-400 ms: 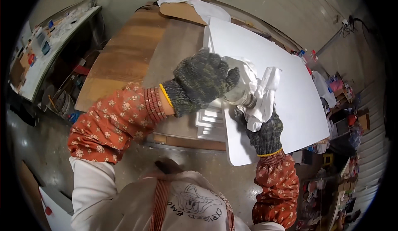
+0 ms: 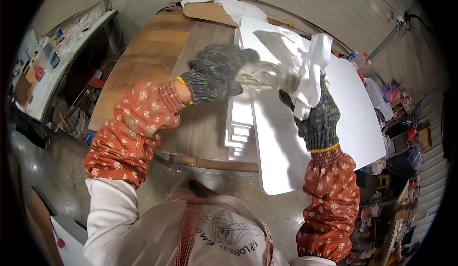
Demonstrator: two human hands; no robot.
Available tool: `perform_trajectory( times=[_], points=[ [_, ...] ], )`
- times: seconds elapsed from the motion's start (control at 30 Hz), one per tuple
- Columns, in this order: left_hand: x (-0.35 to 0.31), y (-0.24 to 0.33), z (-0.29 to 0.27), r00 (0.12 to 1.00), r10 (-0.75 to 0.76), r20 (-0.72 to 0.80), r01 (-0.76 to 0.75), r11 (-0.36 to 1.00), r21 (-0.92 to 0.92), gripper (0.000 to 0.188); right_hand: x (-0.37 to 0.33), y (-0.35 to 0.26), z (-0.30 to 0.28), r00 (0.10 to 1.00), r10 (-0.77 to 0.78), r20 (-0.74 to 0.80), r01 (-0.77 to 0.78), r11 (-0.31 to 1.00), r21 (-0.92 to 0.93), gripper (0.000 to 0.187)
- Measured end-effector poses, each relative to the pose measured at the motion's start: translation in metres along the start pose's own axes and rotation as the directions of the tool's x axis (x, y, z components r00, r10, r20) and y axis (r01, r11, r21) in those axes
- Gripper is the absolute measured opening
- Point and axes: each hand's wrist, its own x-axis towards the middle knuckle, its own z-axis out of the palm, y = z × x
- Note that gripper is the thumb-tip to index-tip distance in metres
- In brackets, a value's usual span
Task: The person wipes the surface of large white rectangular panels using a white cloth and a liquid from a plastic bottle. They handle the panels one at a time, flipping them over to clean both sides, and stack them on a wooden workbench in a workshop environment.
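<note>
White cloth [image 2: 311, 70], head view: bunched in right hand [image 2: 320, 115], fingers clamped on it | clear bottle [image 2: 257, 75]: left hand [image 2: 217, 73] has fingers wrapped round its bottom, neck by the cloth | both above white board [image 2: 358, 108] on counter [image 2: 143, 61] | best: grip bottle firmly, tip gently, keep cloth close.

I see a clear, rounded, bottle-like container [image 2: 257, 75], motion-blurred and tipped nearly level, its narrower end pointing right toward a crumpled white cloth [image 2: 313, 73]. I make out that cloth bunched in loose folds above a smooth white panel [image 2: 355, 118].
</note>
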Motion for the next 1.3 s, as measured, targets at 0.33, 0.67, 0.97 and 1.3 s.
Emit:
perform_trajectory(
  times=[0.33, 0.67, 0.97, 1.3],
  points=[
    [-0.107, -0.119, 0.013, 0.871, -0.369, -0.323, 0.324, 0.927, -0.187, 0.064, 0.005, -0.080, 0.020, 0.742, 0.337, 0.580, -0.141, 0.924, -0.356, 0.057],
    [-0.108, -0.189, 0.083, 0.843, -0.493, -0.215, 0.339, 0.797, -0.500, 0.056, 0.099, 0.004, 0.130, 0.817, -0.109, 0.566, 0.382, 0.837, -0.391, 0.050],
    [-0.111, -0.214, 0.074, 0.797, -0.604, -0.021, 0.417, 0.575, -0.704, 0.062, -0.030, -0.079, 0.033, 0.752, 0.006, 0.659, 0.364, 0.829, -0.424, 0.053],
    [-0.097, -0.224, 0.088, 0.801, -0.593, -0.076, 0.340, 0.556, -0.759, 0.066, 0.108, -0.001, 0.146, 0.772, -0.132, 0.621, 0.417, 0.843, -0.339, 0.050]
  ],
)
